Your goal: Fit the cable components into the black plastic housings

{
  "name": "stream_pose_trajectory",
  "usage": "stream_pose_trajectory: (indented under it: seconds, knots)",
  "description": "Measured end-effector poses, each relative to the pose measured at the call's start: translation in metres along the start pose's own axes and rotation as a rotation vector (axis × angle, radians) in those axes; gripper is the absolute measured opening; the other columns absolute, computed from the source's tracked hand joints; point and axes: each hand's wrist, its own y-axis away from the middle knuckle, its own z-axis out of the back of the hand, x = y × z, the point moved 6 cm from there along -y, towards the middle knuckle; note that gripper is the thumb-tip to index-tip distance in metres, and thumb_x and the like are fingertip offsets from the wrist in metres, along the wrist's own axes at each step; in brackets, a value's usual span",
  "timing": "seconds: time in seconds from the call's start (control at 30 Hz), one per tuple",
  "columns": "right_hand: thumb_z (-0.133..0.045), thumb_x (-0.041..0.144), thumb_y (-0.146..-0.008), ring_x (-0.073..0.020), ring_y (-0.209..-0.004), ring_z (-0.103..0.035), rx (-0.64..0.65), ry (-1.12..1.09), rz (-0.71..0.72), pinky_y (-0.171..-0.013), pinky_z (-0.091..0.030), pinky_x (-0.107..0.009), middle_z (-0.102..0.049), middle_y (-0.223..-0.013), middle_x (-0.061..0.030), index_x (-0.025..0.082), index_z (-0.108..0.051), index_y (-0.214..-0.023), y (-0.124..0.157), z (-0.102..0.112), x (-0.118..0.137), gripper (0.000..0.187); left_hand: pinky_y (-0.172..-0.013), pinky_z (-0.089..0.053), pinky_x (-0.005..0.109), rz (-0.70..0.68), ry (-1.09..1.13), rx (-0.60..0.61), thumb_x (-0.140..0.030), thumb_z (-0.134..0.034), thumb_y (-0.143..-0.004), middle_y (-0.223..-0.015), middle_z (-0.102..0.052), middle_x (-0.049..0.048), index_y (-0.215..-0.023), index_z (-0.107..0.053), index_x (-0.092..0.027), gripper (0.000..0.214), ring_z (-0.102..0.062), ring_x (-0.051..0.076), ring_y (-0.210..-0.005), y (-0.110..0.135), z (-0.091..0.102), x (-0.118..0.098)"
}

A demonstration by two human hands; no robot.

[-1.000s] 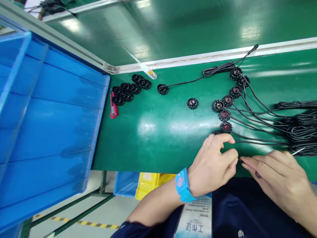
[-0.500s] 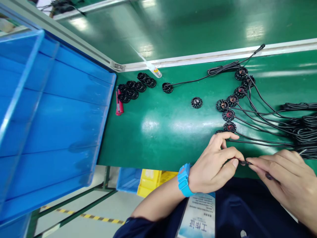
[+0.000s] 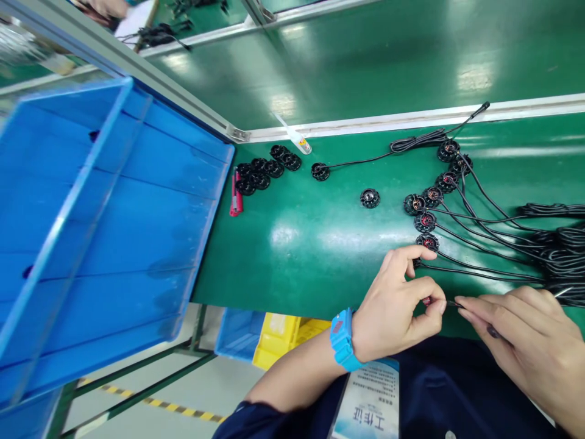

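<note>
My left hand, wearing a blue wrist strap, pinches thumb and forefinger together at the table's front edge; a small reddish bit shows behind these fingertips. Facing it, my right hand has its fingertips closed on a small thin dark piece that points toward the left hand. A dark rounded end shows lower down among the right fingers. Just beyond my left hand sit black round slotted parts with red centres, each with a black cable leading right.
Coiled black cables are heaped at the right. One slotted part lies alone mid-table. Several black rings lie left, near a red cutter and a white dropper bottle. A large blue bin borders the left side.
The view has shifted, so the table's things appear slightly lower and further right. My left fingertips have drawn slightly away from the dark piece, which stays in my right fingers.
</note>
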Motion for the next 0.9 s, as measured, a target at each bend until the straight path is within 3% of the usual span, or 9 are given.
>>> stream_pose_trajectory:
  seconds: [0.23, 0.43, 0.53, 0.7, 0.9]
  knots:
    - [-0.071, 0.008, -0.099, -0.0149, -0.073, -0.058, -0.052, 0.068, 0.066, -0.07, -0.037, -0.038, -0.078, -0.093, -0.0013, 0.016, -0.074, -0.117, -0.002, -0.009, 0.008, 0.02, -0.081, -0.055, 0.039, -0.061, -0.385, -0.208, -0.011, -0.064, -0.092, -0.116, -0.068, 0.0123, -0.081, -0.071, -0.018, 0.014, -0.06, 0.023, -0.095, 0.005, -0.007, -0.011]
    - [-0.072, 0.013, -0.1, -0.0154, -0.075, -0.057, -0.057, -0.007, -0.01, -0.072, -0.039, -0.036, -0.077, -0.092, -0.0008, 0.019, -0.074, -0.113, -0.003, -0.004, -0.001, 0.014, -0.09, -0.056, 0.04, 0.044, -0.02, -0.055, -0.019, -0.064, -0.096, -0.124, -0.061, 0.0142, -0.091, -0.076, -0.019, 0.014, -0.06, 0.025, -0.107, 0.003, 0.001, 0.0]
    - [-0.07, 0.015, -0.102, -0.0154, -0.075, -0.058, -0.052, -0.026, -0.022, -0.072, -0.039, -0.036, -0.077, -0.092, -0.0011, 0.02, -0.074, -0.115, -0.003, -0.003, -0.002, 0.015, -0.092, -0.056, 0.041, 0.056, 0.055, -0.014, -0.02, -0.064, -0.096, -0.127, -0.06, 0.0152, -0.096, -0.077, -0.019, 0.013, -0.06, 0.026, -0.111, 0.004, 0.005, 0.001]
    - [-0.07, 0.015, -0.102, -0.015, -0.075, -0.057, -0.052, -0.009, 0.003, -0.072, -0.039, -0.036, -0.077, -0.092, -0.0008, 0.02, -0.073, -0.117, -0.002, -0.005, 0.001, 0.016, -0.088, -0.057, 0.04, 0.05, 0.003, -0.056, -0.022, -0.068, -0.094, -0.125, -0.061, 0.0146, -0.087, -0.075, -0.019, 0.01, -0.059, 0.026, -0.107, 0.005, 0.002, 0.0]
    - [-0.072, 0.008, -0.099, -0.0149, -0.075, -0.057, -0.054, 0.098, 0.083, -0.07, -0.036, -0.038, -0.078, -0.094, -0.0015, 0.015, -0.07, -0.128, 0.001, -0.014, 0.008, 0.03, -0.085, -0.054, 0.042, 0.007, -0.269, -0.175, -0.015, -0.065, -0.094, -0.121, -0.065, 0.0135, -0.085, -0.072, -0.018, 0.013, -0.058, 0.024, -0.098, 0.009, -0.004, -0.006]
